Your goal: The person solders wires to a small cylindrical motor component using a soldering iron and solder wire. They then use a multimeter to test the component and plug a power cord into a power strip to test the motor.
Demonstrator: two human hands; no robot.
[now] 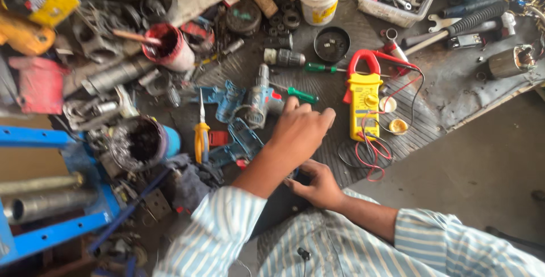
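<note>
1. The opened blue drill (250,112) lies mid-bench, its shell halves beside it; a careless nudge could likely scatter loose parts.
2. The left hand (301,132), fingers curled, hovers just beside the drill; whether it pinches anything I cannot tell.
3. The right hand (318,185) presses a dark object at the bench edge, which may slip off.
4. The yellow clamp meter (363,109) trails red leads that could snag a sleeve.

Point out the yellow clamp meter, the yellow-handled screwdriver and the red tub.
Yellow clamp meter (363,109): head view, on its yellow body.
Yellow-handled screwdriver (201,141): head view, on the handle.
Red tub (173,50): head view, on its side wall.
</note>
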